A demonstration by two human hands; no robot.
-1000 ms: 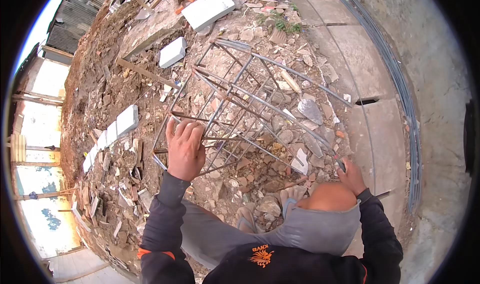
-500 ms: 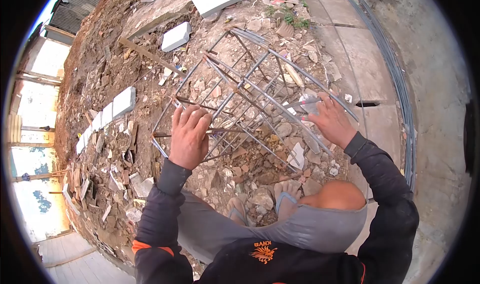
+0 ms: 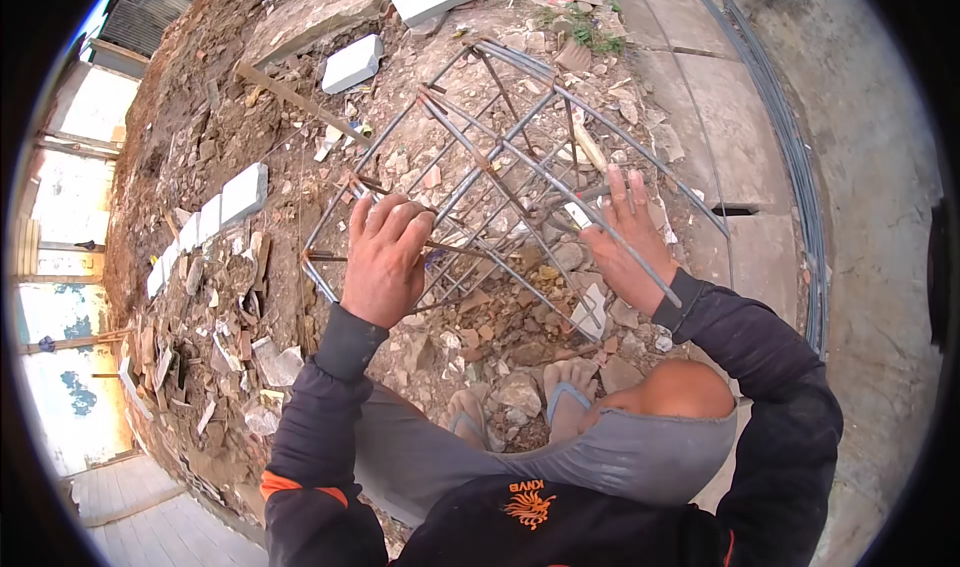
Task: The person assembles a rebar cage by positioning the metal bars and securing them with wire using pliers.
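A cage of rusty and grey steel bars (image 3: pixel 516 130) stands tilted over the rubble in front of me. My left hand (image 3: pixel 386 257) is closed around a bar at the cage's near left side; its fingertips curl over the metal. On the cage's right side, my right hand (image 3: pixel 628 237) reaches in beneath a long bar, its fingers partly stretched. A dark, slim tool seems to lie by those fingers, pointing left into the cage, but its handle is mostly hidden and the grip is unclear.
White blocks (image 3: pixel 352 64) lie beyond the cage and in a row at the left. Broken stone surrounds my sandalled feet (image 3: pixel 570 399). Concrete slabs (image 3: pixel 715 117) and a bundle of long bars (image 3: pixel 790 137) run along the wall at the right.
My right hand has moved from low by my knee up to the cage's right side, then slightly left and lower. My left hand has kept its hold as the cage shifted slightly up in view.
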